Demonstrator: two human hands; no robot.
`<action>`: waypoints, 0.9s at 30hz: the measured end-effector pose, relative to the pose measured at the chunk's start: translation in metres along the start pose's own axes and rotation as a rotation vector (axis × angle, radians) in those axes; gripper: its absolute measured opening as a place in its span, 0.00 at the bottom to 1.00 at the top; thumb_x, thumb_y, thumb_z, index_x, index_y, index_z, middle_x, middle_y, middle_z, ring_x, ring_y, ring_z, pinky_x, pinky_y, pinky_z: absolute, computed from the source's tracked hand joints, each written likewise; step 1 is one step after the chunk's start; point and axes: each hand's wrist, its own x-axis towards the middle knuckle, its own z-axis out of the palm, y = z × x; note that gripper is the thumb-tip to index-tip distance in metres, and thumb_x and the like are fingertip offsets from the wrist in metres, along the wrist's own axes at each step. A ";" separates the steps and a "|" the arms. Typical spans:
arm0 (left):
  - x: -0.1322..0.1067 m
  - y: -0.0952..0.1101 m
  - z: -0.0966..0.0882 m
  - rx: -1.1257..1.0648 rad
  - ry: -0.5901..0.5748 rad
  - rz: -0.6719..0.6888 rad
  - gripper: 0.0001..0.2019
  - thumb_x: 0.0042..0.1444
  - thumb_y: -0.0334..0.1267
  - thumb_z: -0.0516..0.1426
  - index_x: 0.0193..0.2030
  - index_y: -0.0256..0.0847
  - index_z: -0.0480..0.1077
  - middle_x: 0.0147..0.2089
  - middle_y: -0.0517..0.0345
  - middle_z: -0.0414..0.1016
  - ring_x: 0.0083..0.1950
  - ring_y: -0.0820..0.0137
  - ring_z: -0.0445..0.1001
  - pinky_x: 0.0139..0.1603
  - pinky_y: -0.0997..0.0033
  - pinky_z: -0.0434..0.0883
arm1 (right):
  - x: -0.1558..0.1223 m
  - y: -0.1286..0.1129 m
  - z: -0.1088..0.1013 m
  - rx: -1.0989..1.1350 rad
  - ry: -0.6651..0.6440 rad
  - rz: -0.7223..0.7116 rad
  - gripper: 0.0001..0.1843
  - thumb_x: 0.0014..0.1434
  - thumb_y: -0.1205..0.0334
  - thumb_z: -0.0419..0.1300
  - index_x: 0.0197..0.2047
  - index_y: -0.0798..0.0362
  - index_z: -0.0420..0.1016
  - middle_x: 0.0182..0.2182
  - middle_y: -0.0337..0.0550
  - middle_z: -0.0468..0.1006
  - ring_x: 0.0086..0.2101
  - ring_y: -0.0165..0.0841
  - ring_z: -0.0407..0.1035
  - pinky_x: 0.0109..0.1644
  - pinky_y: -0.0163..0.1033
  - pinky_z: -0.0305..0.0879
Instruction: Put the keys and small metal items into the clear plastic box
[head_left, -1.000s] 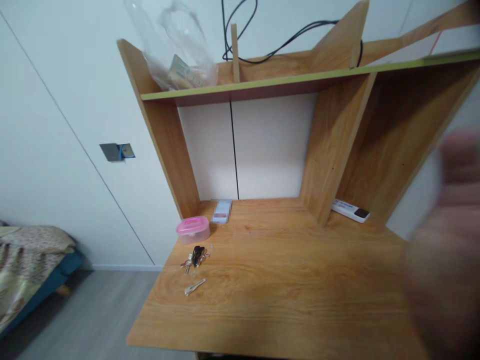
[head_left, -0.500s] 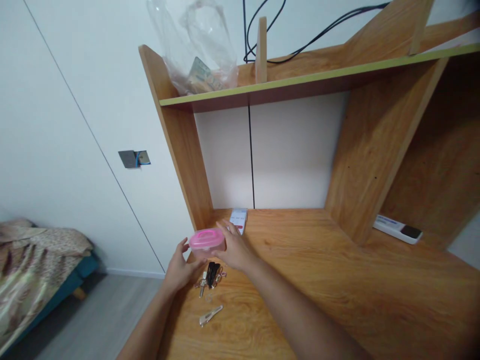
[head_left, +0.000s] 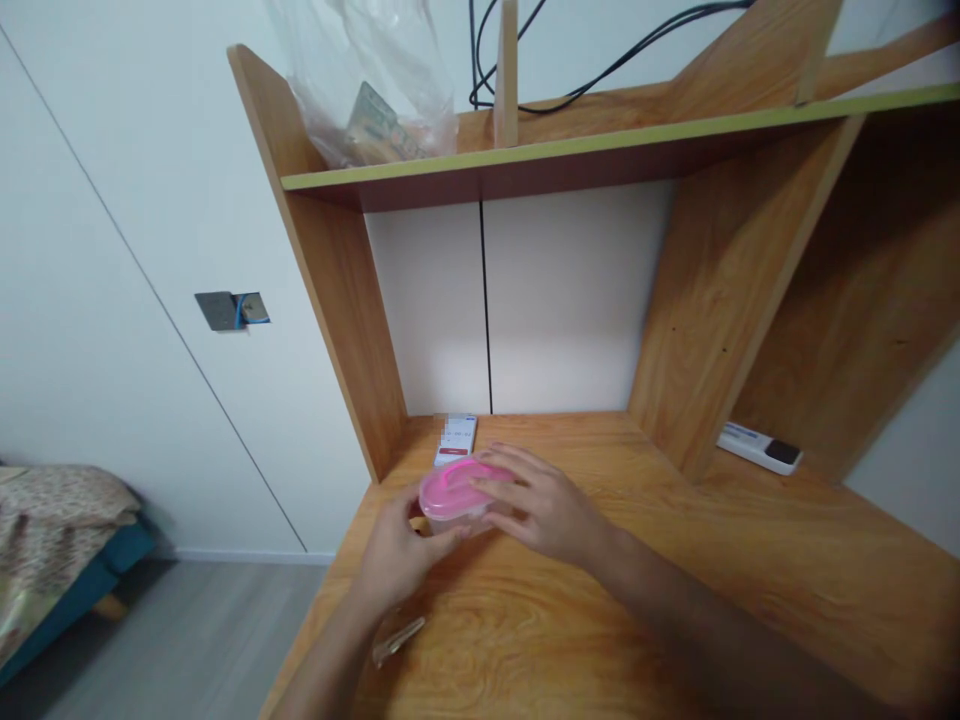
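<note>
A small clear plastic box with a pink lid [head_left: 454,488] is held above the wooden desk, slightly tilted. My left hand [head_left: 401,550] grips its left and near side, thumb along the front. On the other side, the fingers of my right hand [head_left: 546,508] lie over the lid's right part, with the thumb low at the front. The lid sits on the box; its contents cannot be made out. Near my left wrist lies a slim shiny clip-like item [head_left: 398,642]. My left hand and forearm cover the desk just beyond it.
A phone [head_left: 457,438] with a lit screen lies at the desk's back left. A white device [head_left: 759,447] rests in the right compartment. Overhead, a shelf [head_left: 570,150] holds a plastic bag [head_left: 367,90] and black cables. Bedding [head_left: 67,550] is at left.
Both hands have moved right and nearer with the box. My right fingers have shifted onto the lid. The keys and black cord seen earlier are now hidden. The view has shifted.
</note>
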 end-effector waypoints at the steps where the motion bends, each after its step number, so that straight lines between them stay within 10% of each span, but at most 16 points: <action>1: -0.001 0.008 0.017 -0.010 -0.035 -0.003 0.26 0.45 0.42 0.67 0.52 0.39 0.72 0.50 0.49 0.79 0.50 0.58 0.76 0.54 0.59 0.72 | -0.016 0.005 -0.014 -0.055 0.028 -0.047 0.22 0.60 0.58 0.63 0.58 0.47 0.71 0.58 0.46 0.72 0.62 0.43 0.59 0.64 0.53 0.62; 10: 0.000 0.033 0.132 -0.126 -0.219 0.059 0.22 0.46 0.43 0.66 0.49 0.37 0.77 0.48 0.48 0.80 0.47 0.58 0.78 0.49 0.61 0.75 | -0.128 0.035 -0.080 -0.381 0.067 -0.120 0.19 0.59 0.62 0.64 0.54 0.41 0.74 0.52 0.46 0.78 0.52 0.39 0.72 0.54 0.45 0.73; 27: -0.012 0.014 0.144 0.000 -0.124 0.042 0.18 0.47 0.44 0.63 0.42 0.35 0.78 0.37 0.51 0.82 0.38 0.61 0.79 0.42 0.65 0.77 | -0.142 0.026 -0.062 -0.518 0.130 -0.283 0.14 0.62 0.66 0.58 0.50 0.58 0.75 0.50 0.53 0.78 0.54 0.42 0.71 0.55 0.44 0.73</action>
